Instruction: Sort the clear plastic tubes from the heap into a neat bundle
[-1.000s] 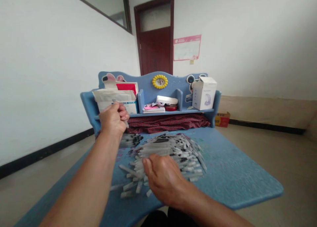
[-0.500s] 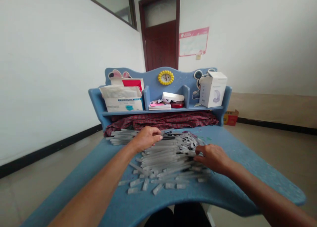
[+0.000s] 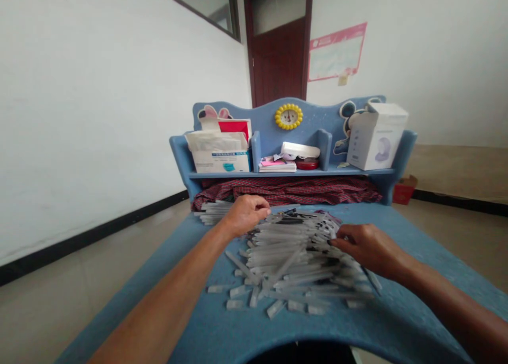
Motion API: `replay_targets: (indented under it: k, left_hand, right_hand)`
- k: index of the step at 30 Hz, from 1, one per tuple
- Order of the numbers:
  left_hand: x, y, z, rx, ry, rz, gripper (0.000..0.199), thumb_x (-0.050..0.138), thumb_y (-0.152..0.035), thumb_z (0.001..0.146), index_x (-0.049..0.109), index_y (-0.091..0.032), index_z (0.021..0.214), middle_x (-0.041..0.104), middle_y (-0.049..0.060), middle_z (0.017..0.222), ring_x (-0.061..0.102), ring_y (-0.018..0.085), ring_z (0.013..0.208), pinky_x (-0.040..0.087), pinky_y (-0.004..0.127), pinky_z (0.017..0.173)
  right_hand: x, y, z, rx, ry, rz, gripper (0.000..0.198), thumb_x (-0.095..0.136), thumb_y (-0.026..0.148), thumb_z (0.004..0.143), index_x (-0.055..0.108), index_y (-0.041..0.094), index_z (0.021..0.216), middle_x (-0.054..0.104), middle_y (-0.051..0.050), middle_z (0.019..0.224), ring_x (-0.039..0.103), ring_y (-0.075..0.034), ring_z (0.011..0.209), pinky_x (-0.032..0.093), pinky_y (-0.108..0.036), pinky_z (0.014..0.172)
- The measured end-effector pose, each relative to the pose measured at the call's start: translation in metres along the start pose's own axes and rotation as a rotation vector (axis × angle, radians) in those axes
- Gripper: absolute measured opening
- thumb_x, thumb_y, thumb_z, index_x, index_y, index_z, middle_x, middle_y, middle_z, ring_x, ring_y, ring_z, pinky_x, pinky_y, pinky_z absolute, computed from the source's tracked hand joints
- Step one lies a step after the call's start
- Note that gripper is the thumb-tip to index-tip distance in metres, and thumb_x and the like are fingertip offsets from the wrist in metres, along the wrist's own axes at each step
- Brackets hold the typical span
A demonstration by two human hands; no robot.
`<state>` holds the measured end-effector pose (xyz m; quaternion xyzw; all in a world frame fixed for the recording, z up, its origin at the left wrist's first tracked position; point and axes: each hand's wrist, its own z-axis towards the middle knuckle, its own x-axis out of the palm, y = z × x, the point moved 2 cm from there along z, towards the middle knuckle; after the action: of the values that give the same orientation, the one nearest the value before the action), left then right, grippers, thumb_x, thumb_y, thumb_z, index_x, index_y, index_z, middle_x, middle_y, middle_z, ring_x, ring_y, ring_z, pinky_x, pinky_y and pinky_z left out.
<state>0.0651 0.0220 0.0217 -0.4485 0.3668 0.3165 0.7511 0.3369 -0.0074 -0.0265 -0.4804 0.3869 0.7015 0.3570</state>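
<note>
Tubes [image 3: 278, 242]: translucent, many with dark ends, heaped mid-tabletop between the two hands, most lying crosswise, a few askew on top and at the near edge.
Left hand [image 3: 250, 214]: above the far left edge of the heap; fingers curled, thumb and fingertips close together; whether they grip a tube cannot be told.
Right hand [image 3: 359, 243]: at the right edge of the heap; fingers bent, tips at the dark-ended tubes; whether they are closed on one cannot be told.
Second bundle [image 3: 210, 214]: similar tubes lying side by side at the far left, partly behind the left hand.
Short pieces [image 3: 235, 305]: translucent, scattered along the near side of the heap.
Tabletop [image 3: 206, 332]: blue, with a curved near edge.
Cloth [image 3: 293, 192]: red checked, bunched beneath the shelf.
Shelf [image 3: 238, 175]: blue; bears a mask box [image 3: 210, 163] at left, a red round case [image 3: 307, 164] near the middle and a tall white box [image 3: 377, 136] at right.
Clock [image 3: 289, 117]: yellow-rimmed, on the shelf's back panel.
</note>
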Motion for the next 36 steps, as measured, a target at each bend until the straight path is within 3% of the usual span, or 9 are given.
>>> replay_targets:
  k: [2, 4, 6, 8, 12, 22, 27, 33, 36]
  left_hand:
    - [-0.002, 0.003, -0.009, -0.005, 0.011, 0.027, 0.018, 0.052, -0.024, 0.078, 0.067, -0.014, 0.073, 0.062, 0.000, 0.065, 0.057, 0.013, 0.063, 0.039, 0.021, 0.057]
    - [0.003, 0.000, -0.024, 0.044, 0.012, 0.090, 0.019, 0.053, -0.026, 0.080, 0.066, -0.015, 0.073, 0.061, 0.000, 0.066, 0.056, 0.013, 0.064, 0.039, 0.021, 0.058]
    - [0.013, -0.011, -0.041, 0.135, -0.006, 0.163, 0.018, 0.052, -0.026, 0.083, 0.065, -0.015, 0.076, 0.061, 0.002, 0.070, 0.056, 0.014, 0.067, 0.040, 0.023, 0.061]
    - [0.021, -0.025, -0.058, 0.242, -0.011, 0.205, 0.020, 0.049, -0.025, 0.086, 0.063, -0.014, 0.078, 0.060, 0.004, 0.074, 0.056, 0.015, 0.070, 0.042, 0.024, 0.064]
    - [0.024, -0.036, -0.082, 0.379, 0.051, 0.258, 0.022, 0.044, -0.025, 0.090, 0.060, -0.015, 0.080, 0.059, 0.005, 0.075, 0.055, 0.016, 0.073, 0.044, 0.027, 0.067]
    - [-0.004, -0.001, -0.102, 0.294, -0.004, 0.395, 0.023, 0.041, -0.022, 0.092, 0.060, -0.013, 0.082, 0.058, 0.005, 0.076, 0.056, 0.016, 0.075, 0.044, 0.026, 0.068]
    - [0.003, -0.008, -0.122, 0.270, 0.082, 0.344, 0.018, 0.045, -0.023, 0.090, 0.060, -0.014, 0.085, 0.058, 0.005, 0.079, 0.056, 0.017, 0.077, 0.045, 0.027, 0.070]
    - [0.013, -0.029, -0.135, 0.269, 0.278, 0.371, 0.006, 0.056, -0.023, 0.083, 0.059, -0.017, 0.084, 0.055, 0.005, 0.087, 0.054, 0.018, 0.081, 0.045, 0.029, 0.070]
    - [0.019, -0.033, -0.134, 0.258, 0.303, 0.400, 0.004, 0.054, -0.018, 0.082, 0.056, -0.017, 0.079, 0.053, 0.005, 0.088, 0.053, 0.018, 0.081, 0.044, 0.029, 0.072]
  right_hand:
    - [0.001, 0.023, -0.004, -0.192, -0.099, -0.036, 0.024, 0.046, 0.038, 0.089, 0.062, 0.019, 0.088, 0.064, -0.002, 0.066, 0.057, -0.014, 0.058, 0.032, -0.025, 0.053]
    - [0.010, 0.054, -0.015, -0.565, -0.180, -0.128, 0.025, 0.049, 0.035, 0.088, 0.058, 0.020, 0.106, 0.064, -0.004, 0.077, 0.056, -0.017, 0.065, 0.033, -0.028, 0.056]
    - [0.024, 0.080, -0.027, -0.871, -0.177, -0.195, 0.026, 0.047, 0.026, 0.089, 0.054, 0.018, 0.112, 0.061, -0.004, 0.075, 0.052, -0.018, 0.062, 0.031, -0.030, 0.054]
    - [0.037, 0.094, -0.033, -0.990, -0.154, -0.223, 0.022, 0.045, 0.020, 0.088, 0.056, 0.014, 0.106, 0.060, -0.005, 0.074, 0.049, -0.018, 0.061, 0.027, -0.031, 0.051]
    - [0.046, 0.094, -0.033, -0.973, -0.168, -0.211, 0.017, 0.043, 0.016, 0.088, 0.057, 0.013, 0.097, 0.058, -0.006, 0.073, 0.046, -0.017, 0.060, 0.024, -0.031, 0.051]
    - [0.047, 0.090, -0.036, -0.933, -0.227, -0.200, 0.015, 0.046, 0.021, 0.089, 0.058, 0.016, 0.097, 0.057, -0.005, 0.077, 0.047, -0.018, 0.065, 0.027, -0.032, 0.054]
    - [0.046, 0.086, -0.035, -0.924, -0.329, -0.189, 0.025, 0.046, 0.033, 0.091, 0.058, 0.013, 0.100, 0.060, -0.008, 0.083, 0.053, -0.019, 0.071, 0.034, -0.032, 0.059]
    - [0.040, 0.079, -0.036, -0.884, -0.332, -0.139, 0.032, 0.048, 0.039, 0.089, 0.057, 0.012, 0.103, 0.063, -0.011, 0.091, 0.057, -0.023, 0.082, 0.041, -0.035, 0.066]
    - [0.039, 0.070, -0.037, -0.856, -0.339, -0.104, 0.037, 0.048, 0.042, 0.088, 0.056, 0.012, 0.107, 0.062, -0.014, 0.100, 0.057, -0.025, 0.094, 0.044, -0.037, 0.074]
